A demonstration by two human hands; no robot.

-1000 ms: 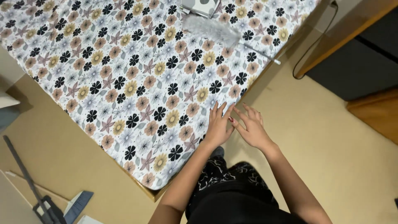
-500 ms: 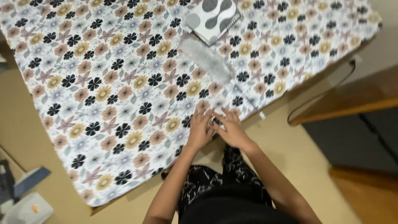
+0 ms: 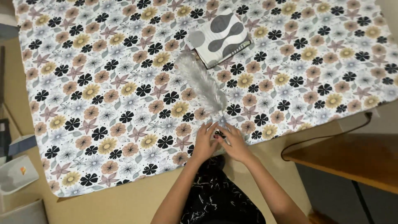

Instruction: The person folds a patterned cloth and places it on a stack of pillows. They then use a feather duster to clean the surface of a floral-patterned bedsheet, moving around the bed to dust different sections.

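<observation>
both hands rest side by side on the flower-printed cloth (image 3: 124,103) that covers the tabletop, at its near edge, roughly midway along it. the left hand (image 3: 206,142) lies palm down with its fingers spread flat on the cloth, closed on nothing. the right hand (image 3: 234,143) sits just beside it, nearly touching, its fingers loosely curved toward the base of the long fluffy grey-white feather (image 3: 203,85); whether that grip actually pinches the quill or only touches the cloth there cannot be told. the feather lies flat on the cloth, running diagonally from just in front of the fingertips up toward the far edge, its upper tip next to a folded white fabric with grey wavy blobs (image 3: 219,37), which lies near the far edge. a thin dark cable (image 3: 327,135) loops off the tabletop's near right corner beside a brown wooden shelf board (image 3: 352,159). a pale grey plastic box (image 3: 16,174) stands off the left edge
</observation>
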